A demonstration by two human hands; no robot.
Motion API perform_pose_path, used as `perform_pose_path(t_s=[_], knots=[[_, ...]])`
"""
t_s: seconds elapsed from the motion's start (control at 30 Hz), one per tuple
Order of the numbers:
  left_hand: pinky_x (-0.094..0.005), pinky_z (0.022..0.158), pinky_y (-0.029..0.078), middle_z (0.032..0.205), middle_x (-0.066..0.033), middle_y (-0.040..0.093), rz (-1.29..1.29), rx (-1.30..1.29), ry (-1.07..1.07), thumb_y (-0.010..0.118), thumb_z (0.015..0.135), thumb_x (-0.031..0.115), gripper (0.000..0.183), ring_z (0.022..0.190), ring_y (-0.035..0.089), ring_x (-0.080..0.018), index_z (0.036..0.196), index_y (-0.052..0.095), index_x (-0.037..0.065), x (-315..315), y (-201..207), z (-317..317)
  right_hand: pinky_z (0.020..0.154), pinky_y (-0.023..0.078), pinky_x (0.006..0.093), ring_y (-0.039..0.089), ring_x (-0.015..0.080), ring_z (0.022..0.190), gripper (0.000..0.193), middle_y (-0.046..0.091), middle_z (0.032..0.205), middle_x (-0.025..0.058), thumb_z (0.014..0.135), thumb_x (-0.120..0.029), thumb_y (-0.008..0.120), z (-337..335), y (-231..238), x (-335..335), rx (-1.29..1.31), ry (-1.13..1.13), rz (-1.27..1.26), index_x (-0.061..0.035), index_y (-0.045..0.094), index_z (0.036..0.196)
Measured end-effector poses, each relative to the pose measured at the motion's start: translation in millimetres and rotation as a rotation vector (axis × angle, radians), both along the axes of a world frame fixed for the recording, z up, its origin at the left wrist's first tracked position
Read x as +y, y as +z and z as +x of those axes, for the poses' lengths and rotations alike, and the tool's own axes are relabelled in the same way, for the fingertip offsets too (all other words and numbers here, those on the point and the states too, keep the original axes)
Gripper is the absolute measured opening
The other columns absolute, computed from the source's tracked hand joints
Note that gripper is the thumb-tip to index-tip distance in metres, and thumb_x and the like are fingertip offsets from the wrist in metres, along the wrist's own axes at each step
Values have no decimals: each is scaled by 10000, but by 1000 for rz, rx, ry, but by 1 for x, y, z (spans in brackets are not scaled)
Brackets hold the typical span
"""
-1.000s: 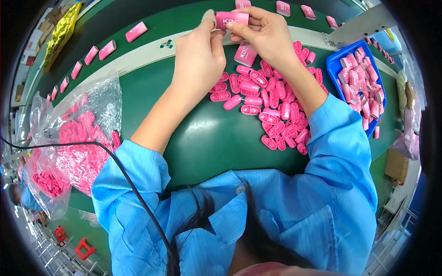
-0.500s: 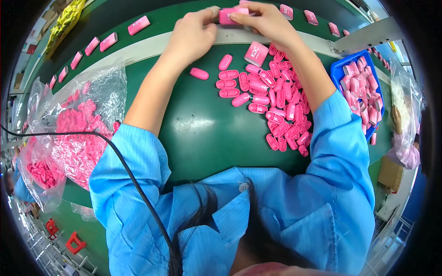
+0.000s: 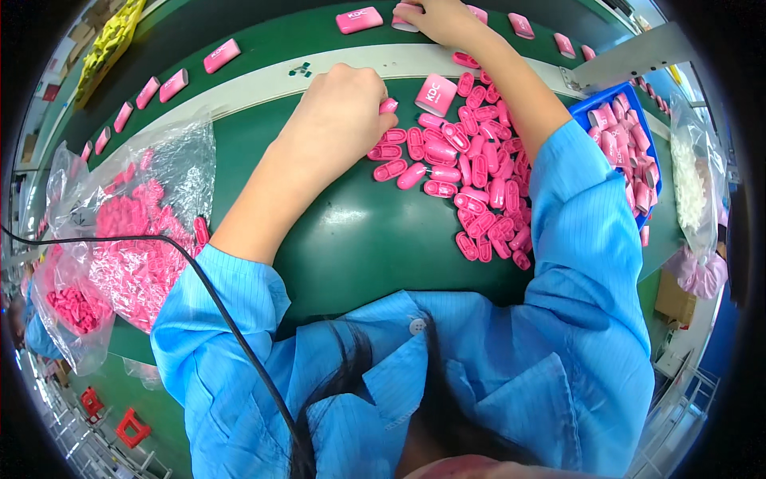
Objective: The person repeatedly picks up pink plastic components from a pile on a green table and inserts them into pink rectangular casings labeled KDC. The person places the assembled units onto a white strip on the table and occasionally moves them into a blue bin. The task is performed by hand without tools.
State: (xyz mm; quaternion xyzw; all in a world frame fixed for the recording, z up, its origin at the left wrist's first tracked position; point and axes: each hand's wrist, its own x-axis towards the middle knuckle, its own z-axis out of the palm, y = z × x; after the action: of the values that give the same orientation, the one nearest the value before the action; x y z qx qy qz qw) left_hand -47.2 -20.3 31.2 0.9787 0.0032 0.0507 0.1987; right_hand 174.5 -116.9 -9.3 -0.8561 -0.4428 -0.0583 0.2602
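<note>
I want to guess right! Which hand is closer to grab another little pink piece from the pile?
Probably the left hand: it rests at the edge of the pink pile, fingertips already on a piece. The right hand is stretched far away to the belt.

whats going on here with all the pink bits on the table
A person in a blue smock sits at a green table sorting small pink plastic parts. The left hand pinches one small pink piece at the edge of a loose pile of pink pieces. The right hand reaches out to a pink case on the far belt, where other pink cases lie in a row. A blue tray of cases sits to the right, and clear bags of pink parts lie to the left.
</note>
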Motion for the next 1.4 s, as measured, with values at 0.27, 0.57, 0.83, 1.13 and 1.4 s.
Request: perform_pose_path(t_s=[0.27, 0.57, 0.83, 1.13, 1.4], knots=[[-308, 742, 526, 818, -125, 686, -733, -91, 101, 658, 854, 233, 287, 813, 675, -210, 934, 682, -42, 5, -15, 33, 585, 482, 212, 620, 118, 684, 272, 661, 852, 69, 878, -106, 653, -33, 26, -61, 1021, 147, 491, 27, 577, 1103], [-249, 784, 535, 969, -92, 687, -1187, -256, 169, 585, 930, 169, 299, 848, 650, -122, 1141, 621, -39, -2, -35, 44, 835, 541, 250, 672, 179, 920, 344, 655, 1037, 122, 897, -129, 637, -69, 9, -64, 1036, 139, 572, 56, 537, 1170], [-248, 725, 551, 940, -117, 700, -1015, -294, 160, 635, 894, 145, 363, 772, 660, -125, 1191, 589, -60, -2, -29, 40, 800, 551, 255, 671, 184, 890, 296, 658, 1031, 118, 901, -76, 617, -74, 11, -67, 1005, 194, 623, 46, 539, 1159], [-228, 795, 537, 1081, -116, 656, -1426, -201, 166, 608, 916, 131, 330, 939, 637, -131, 1189, 591, -52, -1, -39, 45, 821, 553, 264, 673, 183, 895, 289, 656, 1056, 126, 890, -81, 634, -71, 12, -65, 995, 143, 576, 41, 546, 1138], [-242, 791, 537, 974, -107, 692, -1155, -275, 159, 639, 894, 145, 321, 843, 661, -130, 1148, 622, -50, -3, -34, 36, 807, 557, 264, 674, 182, 885, 299, 669, 1019, 127, 882, -85, 648, -75, 10, -66, 999, 212, 648, 43, 547, 1133]])
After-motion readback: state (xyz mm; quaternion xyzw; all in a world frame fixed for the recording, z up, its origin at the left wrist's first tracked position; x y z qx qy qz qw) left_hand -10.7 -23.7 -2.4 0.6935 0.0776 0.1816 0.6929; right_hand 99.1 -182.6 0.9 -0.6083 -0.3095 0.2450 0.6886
